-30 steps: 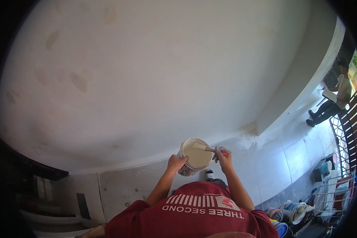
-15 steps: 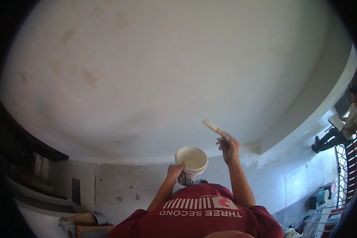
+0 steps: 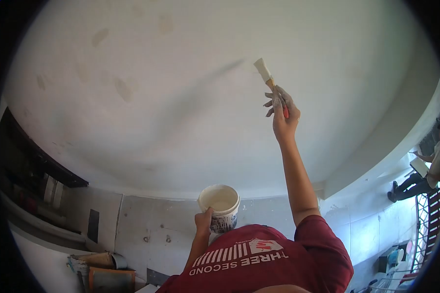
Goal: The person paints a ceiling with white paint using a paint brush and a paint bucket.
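Pale-bristled brush [image 3: 265, 71] with a red handle, tip against the ceiling [image 3: 190, 88]; right hand [image 3: 281, 113] grips it, fingers partly splayed. Below, left hand [image 3: 203, 220] clasps the white bucket [image 3: 220, 205].

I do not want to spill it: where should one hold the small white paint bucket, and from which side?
Grip the small white plastic paint bucket around its printed side wall, below the rim, coming from the side, as the left hand does: it is upright and its open mouth faces up.
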The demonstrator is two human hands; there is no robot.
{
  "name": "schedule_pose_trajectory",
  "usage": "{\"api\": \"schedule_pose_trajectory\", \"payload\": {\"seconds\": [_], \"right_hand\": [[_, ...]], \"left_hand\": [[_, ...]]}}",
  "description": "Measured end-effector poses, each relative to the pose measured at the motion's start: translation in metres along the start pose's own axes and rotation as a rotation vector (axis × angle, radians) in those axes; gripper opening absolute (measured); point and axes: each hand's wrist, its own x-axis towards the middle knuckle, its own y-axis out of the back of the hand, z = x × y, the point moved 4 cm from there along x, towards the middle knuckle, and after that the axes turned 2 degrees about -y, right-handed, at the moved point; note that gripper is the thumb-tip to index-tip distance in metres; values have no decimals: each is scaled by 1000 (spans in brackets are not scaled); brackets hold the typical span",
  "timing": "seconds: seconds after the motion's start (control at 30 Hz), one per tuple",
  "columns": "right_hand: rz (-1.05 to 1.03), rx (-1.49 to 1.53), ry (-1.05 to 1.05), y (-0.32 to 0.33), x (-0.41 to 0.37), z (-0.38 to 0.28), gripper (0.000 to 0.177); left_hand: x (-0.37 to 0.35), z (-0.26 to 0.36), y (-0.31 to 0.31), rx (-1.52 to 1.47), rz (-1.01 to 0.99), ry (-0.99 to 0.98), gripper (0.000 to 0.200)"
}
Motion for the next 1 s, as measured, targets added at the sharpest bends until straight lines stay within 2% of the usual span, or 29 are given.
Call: {"api": "schedule_pose_trajectory", "payload": {"seconds": [0.07, 0.17, 0.27, 0.37, 0.47, 0.57, 0.67, 0.77, 0.87, 1.0], "right_hand": [[11, -67, 30, -2, 5, 1, 33], [13, -89, 17, -1, 13, 6, 31], [-26, -150, -10, 8, 16, 10, 30], [-54, -171, -62, 12, 14, 5, 29], [-17, -183, 31, 13, 16, -10, 31], [-16, -213, 77, 11, 25, -26, 32], [-83, -243, 95, 8, 27, -28, 32], [-211, -377, -19, 10, 15, -22, 33], [-196, -313, -38, 17, 4, -26, 32], [-87, -117, 13, 13, 21, -51, 30]], "left_hand": [[-6, 4, 6, -43, 37, 32, 46], [-14, 17, 8, 56, 56, 39, 49], [-15, 21, 0, 107, 12, 11, 49], [-12, 22, 2, 91, 66, -32, 48], [-1, 11, 1, 6, 10, -19, 48], [-9, 25, 1, 47, -25, -26, 48], [8, 6, -3, 14, -43, -67, 47], [-4, 26, -5, 50, -28, -64, 47], [7, 13, -3, 56, -67, -72, 47], [-12, 35, -7, 25, -73, -58, 49]]}}
